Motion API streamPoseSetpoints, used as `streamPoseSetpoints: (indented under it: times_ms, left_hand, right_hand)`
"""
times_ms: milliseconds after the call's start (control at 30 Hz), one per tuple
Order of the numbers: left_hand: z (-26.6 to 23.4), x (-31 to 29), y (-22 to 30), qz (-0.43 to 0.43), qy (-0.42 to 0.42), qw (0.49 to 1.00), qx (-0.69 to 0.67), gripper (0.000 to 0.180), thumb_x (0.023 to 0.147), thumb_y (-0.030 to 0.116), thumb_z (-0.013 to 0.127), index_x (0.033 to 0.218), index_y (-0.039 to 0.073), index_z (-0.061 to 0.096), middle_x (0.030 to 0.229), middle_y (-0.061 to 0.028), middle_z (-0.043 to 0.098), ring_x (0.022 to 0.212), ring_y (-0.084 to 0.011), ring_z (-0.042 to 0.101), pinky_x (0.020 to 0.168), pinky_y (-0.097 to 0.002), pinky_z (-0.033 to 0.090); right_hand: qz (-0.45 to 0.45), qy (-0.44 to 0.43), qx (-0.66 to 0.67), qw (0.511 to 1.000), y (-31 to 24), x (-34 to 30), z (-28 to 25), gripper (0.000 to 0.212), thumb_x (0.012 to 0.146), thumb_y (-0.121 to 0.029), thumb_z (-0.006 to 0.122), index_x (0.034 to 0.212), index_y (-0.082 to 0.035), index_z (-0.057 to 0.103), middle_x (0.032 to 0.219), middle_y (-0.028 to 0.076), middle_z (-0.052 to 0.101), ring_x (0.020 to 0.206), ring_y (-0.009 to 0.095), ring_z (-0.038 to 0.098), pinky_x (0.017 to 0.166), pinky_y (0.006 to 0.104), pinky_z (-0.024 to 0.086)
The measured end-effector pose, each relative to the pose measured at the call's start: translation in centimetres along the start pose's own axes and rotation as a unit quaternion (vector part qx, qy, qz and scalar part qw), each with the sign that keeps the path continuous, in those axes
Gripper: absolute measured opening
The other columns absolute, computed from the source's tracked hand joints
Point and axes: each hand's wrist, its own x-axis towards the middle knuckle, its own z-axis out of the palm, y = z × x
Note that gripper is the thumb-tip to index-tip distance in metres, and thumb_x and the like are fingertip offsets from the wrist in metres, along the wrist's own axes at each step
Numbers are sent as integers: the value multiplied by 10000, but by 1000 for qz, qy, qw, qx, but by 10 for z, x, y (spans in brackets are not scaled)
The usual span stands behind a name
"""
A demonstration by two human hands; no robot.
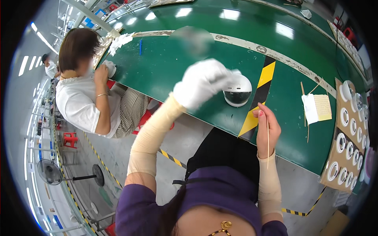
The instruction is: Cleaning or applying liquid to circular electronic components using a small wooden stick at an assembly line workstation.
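Observation:
My left hand (204, 83), in a white glove, reaches over the green table with its fingers curled against the upper left of a rounded white device (238, 87). The device has a glossy dark window on its front, and the glove hides part of its top. My bare right hand (268, 128) is just to the right of the device, over a yellow and black tape strip. Between its thumb and fingers it pinches a thin wooden stick (268, 151) that points down toward me.
On the right lie a white cloth (310, 108), a beige ribbed pad (323, 107) and several loose sticks. Beyond them a cardboard sheet (334, 137) carries rows of white rings. At left a seated co-worker (88, 94) handles a white part. The table's near edge (197, 117) runs before me.

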Motion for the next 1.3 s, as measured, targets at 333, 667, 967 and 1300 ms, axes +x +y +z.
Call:
streamPoseSetpoints:
  times_ms: [333,667,967,1300]
  left_hand:
    - [34,-26,7,80,13,997,3,269,678,63,781,898,129,640,842,-31,625,749,-242,605,677,-343,485]
    - [41,-43,-13,-95,18,984,-151,1057,574,221,910,1420,40,302,1426,-204,344,1283,-324,420,1051,-372,383]
    - [89,-42,-23,-114,20,967,-226,858,651,193,855,1345,62,368,1287,-166,424,1171,-324,478,988,-385,427]
    - [88,-41,-9,-153,39,967,-200,891,646,85,848,1369,71,329,1262,-113,464,1125,-219,521,945,-333,464]
  right_hand:
    - [-155,12,-96,983,-5,32,35,162,866,26,616,1025,15,650,967,81,588,829,141,571,734,246,466]
    - [-220,-17,-224,949,-4,44,46,261,713,-25,758,923,-16,603,967,114,577,891,270,568,795,343,463]
    - [-136,11,-40,990,17,43,62,156,846,-9,673,888,5,523,1252,190,578,1104,225,566,941,306,439]
    - [-40,79,129,988,16,43,63,160,866,-35,668,880,11,515,1168,216,623,946,147,613,826,256,486]
